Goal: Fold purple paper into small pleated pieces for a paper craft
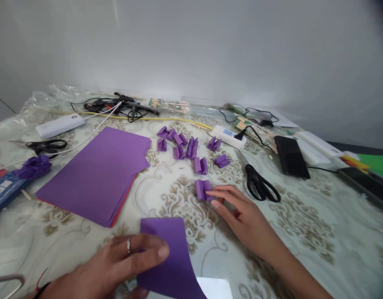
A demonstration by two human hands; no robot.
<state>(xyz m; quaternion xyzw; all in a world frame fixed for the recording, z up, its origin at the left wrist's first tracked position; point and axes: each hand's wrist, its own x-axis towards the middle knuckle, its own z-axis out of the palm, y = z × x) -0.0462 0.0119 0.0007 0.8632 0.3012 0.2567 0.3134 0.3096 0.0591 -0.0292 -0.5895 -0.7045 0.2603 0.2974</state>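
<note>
A purple paper sheet (166, 274) is pinched in my left hand (129, 257), which wears a ring; the thumb lies over the paper and its lower end runs out of view. My right hand (237, 211) has its thumb and forefinger on the right side of a small folded purple paper piece (200, 190) resting on the table. Beyond it stand several more folded purple pieces (191, 148), loosely grouped. To the left lies a stack of purple paper (94, 174), with red paper showing beneath its edge.
Black-handled scissors (261, 182) lie right of my right hand, and another pair of scissors (48, 146) at the left. A white power strip (228, 136), a black phone (291, 157) and a white power bank (60, 125) sit farther back. Cables (132, 109) run along the wall.
</note>
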